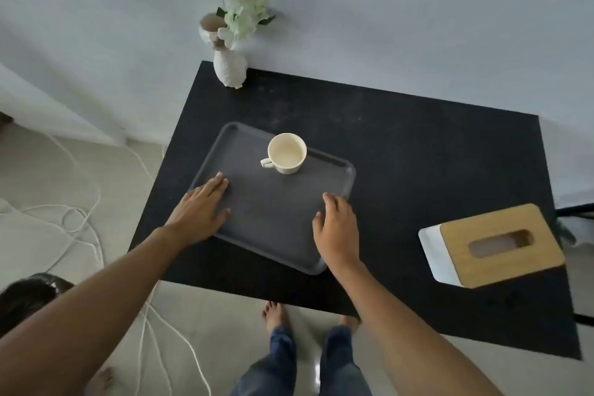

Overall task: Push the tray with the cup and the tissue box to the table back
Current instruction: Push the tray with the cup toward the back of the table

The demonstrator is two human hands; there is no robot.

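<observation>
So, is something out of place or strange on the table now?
Yes. The tissue box stands on the table to the right of the tray, not on it; only the cup is on the tray. The tray also lies askew to the table edges. Nothing looks spilled or damaged.

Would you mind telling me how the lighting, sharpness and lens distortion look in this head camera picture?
Head view: soft, dim, even light with no glare on the tray; the cup is fairly sharp, the flowers look hazy; wide-angle bending skews the table edges and stretches the forearms near the frame's bottom.
</observation>
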